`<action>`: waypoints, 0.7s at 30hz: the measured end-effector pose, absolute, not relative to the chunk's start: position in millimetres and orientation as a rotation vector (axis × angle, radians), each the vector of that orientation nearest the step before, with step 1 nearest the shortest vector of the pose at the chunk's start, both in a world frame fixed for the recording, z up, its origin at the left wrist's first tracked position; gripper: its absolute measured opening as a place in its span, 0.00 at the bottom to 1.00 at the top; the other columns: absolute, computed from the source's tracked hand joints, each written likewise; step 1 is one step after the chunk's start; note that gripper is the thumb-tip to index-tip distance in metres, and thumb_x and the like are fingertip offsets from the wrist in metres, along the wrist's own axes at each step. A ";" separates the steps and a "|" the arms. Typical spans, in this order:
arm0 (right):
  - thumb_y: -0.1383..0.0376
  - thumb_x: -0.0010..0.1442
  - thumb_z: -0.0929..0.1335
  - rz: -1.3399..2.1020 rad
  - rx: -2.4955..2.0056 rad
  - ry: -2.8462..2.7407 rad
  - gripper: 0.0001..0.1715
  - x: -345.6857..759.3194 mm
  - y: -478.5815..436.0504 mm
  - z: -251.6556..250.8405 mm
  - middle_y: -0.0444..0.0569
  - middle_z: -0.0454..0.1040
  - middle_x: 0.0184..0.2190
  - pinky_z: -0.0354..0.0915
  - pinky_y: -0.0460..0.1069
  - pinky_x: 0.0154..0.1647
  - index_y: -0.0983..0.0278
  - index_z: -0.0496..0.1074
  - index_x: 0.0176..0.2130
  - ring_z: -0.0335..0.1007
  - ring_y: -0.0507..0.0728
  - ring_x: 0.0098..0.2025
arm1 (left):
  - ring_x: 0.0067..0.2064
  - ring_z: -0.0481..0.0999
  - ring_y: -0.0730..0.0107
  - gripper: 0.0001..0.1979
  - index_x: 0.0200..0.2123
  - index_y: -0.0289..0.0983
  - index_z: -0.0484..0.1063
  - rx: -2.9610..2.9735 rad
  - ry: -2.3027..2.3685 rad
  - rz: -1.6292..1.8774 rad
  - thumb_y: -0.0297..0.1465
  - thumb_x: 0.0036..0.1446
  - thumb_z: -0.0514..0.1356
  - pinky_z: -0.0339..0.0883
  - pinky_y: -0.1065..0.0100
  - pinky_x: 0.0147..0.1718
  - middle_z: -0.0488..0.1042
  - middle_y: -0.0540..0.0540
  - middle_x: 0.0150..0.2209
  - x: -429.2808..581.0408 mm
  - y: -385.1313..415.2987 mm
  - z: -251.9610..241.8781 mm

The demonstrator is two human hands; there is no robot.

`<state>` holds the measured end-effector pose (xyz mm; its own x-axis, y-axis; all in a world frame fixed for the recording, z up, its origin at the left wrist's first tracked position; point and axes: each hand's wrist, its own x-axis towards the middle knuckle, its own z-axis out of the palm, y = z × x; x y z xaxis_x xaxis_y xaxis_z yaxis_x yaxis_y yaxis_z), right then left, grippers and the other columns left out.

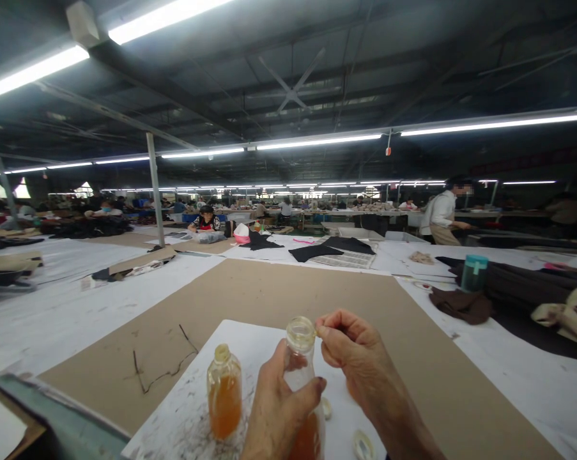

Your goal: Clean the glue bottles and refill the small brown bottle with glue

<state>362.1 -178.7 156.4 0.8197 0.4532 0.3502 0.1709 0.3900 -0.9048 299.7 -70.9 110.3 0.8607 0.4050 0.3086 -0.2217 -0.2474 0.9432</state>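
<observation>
My left hand (285, 402) is wrapped round a clear bottle (303, 364) that has orange liquid low inside and an uncapped, yellowish rim. Beside that rim, the thumb and forefinger of my right hand (353, 348) are pinched together; what lies between them is too small to make out. A second uncapped bottle (224, 399), about half full of orange liquid, stands to the left on a smudged white board (173, 415). Two pale round pieces that look like caps lie right of the held bottle, one small cap (326, 407) partly behind it and a ring-like cap (363, 444) nearer me.
A bent dark wire (166, 377) lies on the brown paper (250, 287) covering the table. Dark cloth (518, 300) and a teal-lidded jar (474, 273) are at the right. Black fabric pieces (336, 248) lie farther back. A person (440, 214) stands at the far right.
</observation>
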 end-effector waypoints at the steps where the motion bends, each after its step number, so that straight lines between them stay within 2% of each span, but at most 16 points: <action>1: 0.61 0.50 0.71 0.143 -1.215 -0.611 0.13 359.8 -178.6 156.9 0.42 0.67 0.24 0.47 0.44 0.19 0.65 0.66 0.23 0.51 0.45 0.19 | 0.35 0.70 0.63 0.09 0.30 0.37 0.66 1.716 0.153 0.594 0.28 0.40 0.60 0.61 0.68 0.33 0.71 0.49 0.29 299.6 -71.3 110.5; 4: 0.60 0.52 0.69 -0.071 -1.362 -0.618 0.13 351.7 -178.5 156.8 0.43 0.68 0.25 0.56 0.44 0.21 0.64 0.66 0.23 0.58 0.49 0.22 | 0.34 0.70 0.63 0.09 0.29 0.37 0.66 1.708 0.165 0.601 0.28 0.40 0.60 0.61 0.68 0.33 0.71 0.48 0.29 298.7 -72.3 111.5; 7: 0.62 0.57 0.66 -0.316 -1.483 -0.718 0.10 346.7 -178.9 151.8 0.46 0.71 0.31 0.63 0.46 0.29 0.62 0.67 0.26 0.66 0.53 0.29 | 0.34 0.70 0.63 0.09 0.29 0.37 0.66 1.715 0.176 0.606 0.30 0.41 0.60 0.61 0.69 0.32 0.71 0.49 0.29 297.7 -72.6 111.9; 10: 0.66 0.60 0.64 -0.596 -1.604 -0.792 0.08 346.3 -179.9 145.5 0.50 0.72 0.41 0.64 0.47 0.37 0.61 0.69 0.28 0.70 0.55 0.37 | 0.35 0.70 0.62 0.09 0.30 0.37 0.66 1.727 0.180 0.625 0.30 0.41 0.60 0.61 0.68 0.34 0.71 0.48 0.29 297.8 -72.9 111.6; 13: 0.67 0.60 0.64 -0.656 -1.624 -0.847 0.07 345.9 -181.4 144.5 0.51 0.71 0.45 0.64 0.47 0.40 0.61 0.70 0.30 0.71 0.56 0.41 | 0.36 0.71 0.60 0.10 0.31 0.37 0.67 1.734 0.178 0.631 0.30 0.41 0.59 0.62 0.67 0.36 0.72 0.47 0.31 298.6 -73.2 111.4; 17: 0.65 0.59 0.64 -0.380 -1.529 -0.825 0.07 343.8 -183.0 151.6 0.50 0.71 0.42 0.65 0.45 0.33 0.62 0.69 0.29 0.69 0.53 0.34 | 0.37 0.71 0.60 0.11 0.32 0.37 0.66 1.733 0.172 0.625 0.29 0.42 0.60 0.62 0.65 0.38 0.72 0.47 0.31 299.3 -72.9 111.1; 21: 0.64 0.56 0.66 -0.244 -1.448 -0.718 0.09 344.1 -182.1 157.7 0.47 0.70 0.37 0.61 0.44 0.24 0.63 0.68 0.26 0.61 0.49 0.24 | 0.35 0.70 0.61 0.09 0.30 0.37 0.65 1.741 0.176 0.622 0.29 0.42 0.60 0.62 0.65 0.36 0.71 0.48 0.29 299.6 -72.0 110.0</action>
